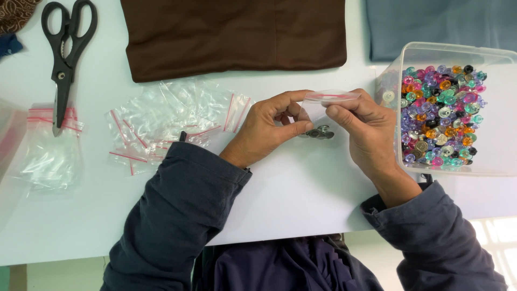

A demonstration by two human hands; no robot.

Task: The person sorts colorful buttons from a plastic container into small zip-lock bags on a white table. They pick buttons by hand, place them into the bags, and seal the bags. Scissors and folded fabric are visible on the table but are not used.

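My left hand (269,126) and my right hand (366,129) together hold a small clear zip bag (326,102) with a red seal strip, above the white table (301,188). Each hand pinches one side of the bag's mouth. A few dark metal snap buttons (320,132) lie in the bottom of the bag, between my thumbs. To the right, almost touching my right hand, stands a clear plastic box (484,54) filled with several colourful snap buttons (439,116).
A heap of empty small zip bags (167,121) lies left of my left hand. Black scissors (64,59) lie at the far left, with more bags (48,145) below them. Brown cloth (231,35) and blue-grey cloth (441,24) lie at the back.
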